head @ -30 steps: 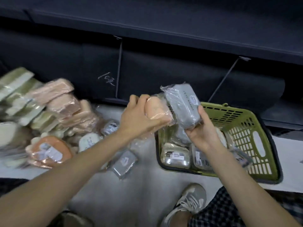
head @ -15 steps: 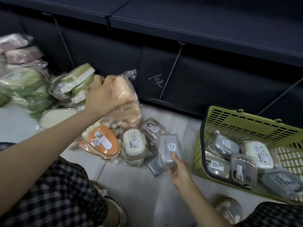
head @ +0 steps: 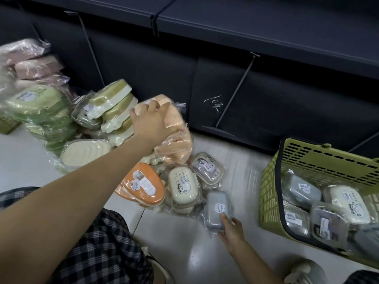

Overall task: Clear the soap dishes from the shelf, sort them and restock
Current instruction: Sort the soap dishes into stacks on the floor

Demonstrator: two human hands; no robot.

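Since half a second ago, our left hand (head: 150, 121) has carried the peach soap dish (head: 174, 128) lower toward the peach stack beneath it, and our right hand (head: 230, 227) has kept its place on the grey soap dish (head: 217, 209) at the near edge of the floor piles.

Risks, from left to right:

1. We judge the green stack (head: 37, 111) and the olive-and-white stack (head: 114, 107) to be unstable. Both lean, and their plastic wrap looks slippery. A nudge from our left forearm could topple them and mix the sorted colours.
2. Our left hand is clamped over the top of the peach soap dish, fingers curled round its wrapped edge. If we release it off-centre, it may slide down onto the orange dish (head: 141, 185) and the cream dish (head: 183, 186) below.
3. Our right hand rests on the near end of the grey soap dish, which lies on the floor (head: 184, 249) just beside the cream dish. We cannot tell whether the fingers grip it or only touch it. A loose hold on the wrap could let it slip.

Containers:

The green basket (head: 272, 193) stands on the floor at the right, well apart from the piles. It holds several wrapped grey and clear dishes and one cream dish with a printed label.
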